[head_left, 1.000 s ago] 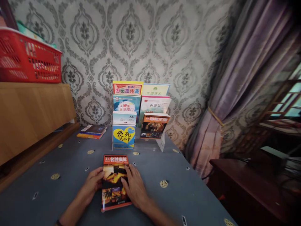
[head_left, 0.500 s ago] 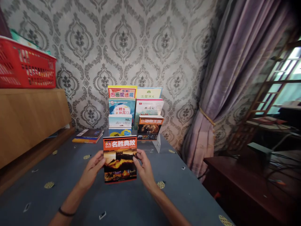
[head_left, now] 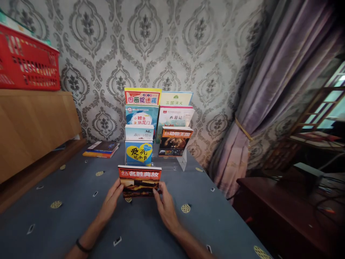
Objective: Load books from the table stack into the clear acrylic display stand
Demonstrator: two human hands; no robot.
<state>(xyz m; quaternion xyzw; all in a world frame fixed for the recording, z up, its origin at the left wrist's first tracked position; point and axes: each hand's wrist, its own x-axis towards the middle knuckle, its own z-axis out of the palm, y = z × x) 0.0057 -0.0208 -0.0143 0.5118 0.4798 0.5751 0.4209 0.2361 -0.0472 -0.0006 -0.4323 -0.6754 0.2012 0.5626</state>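
Note:
Between my two hands is a book [head_left: 140, 182] with an orange-red title band and a dark golden cover picture, its top edge tipped so the cover looks foreshortened. My left hand [head_left: 112, 196] grips its left edge, and my right hand [head_left: 165, 203] grips the right edge, thumb on the cover. Just beyond it stands a clear display rack [head_left: 182, 162] with books in stepped rows. Its front left holds a blue book with a yellow heart [head_left: 138, 153]; at the front right is a book with a lion cover [head_left: 174, 142].
A few books [head_left: 101, 149] lie stacked at the table's back left. A red plastic basket [head_left: 32, 63] sits on a wooden cabinet [head_left: 37, 129] at left. On the right are a tied purple curtain [head_left: 258, 90] and a dark red desk [head_left: 272, 208] with cables.
The book in my hands has tilted and come down a little, uncovering the blue heart book behind it. The view has shifted slightly downward.

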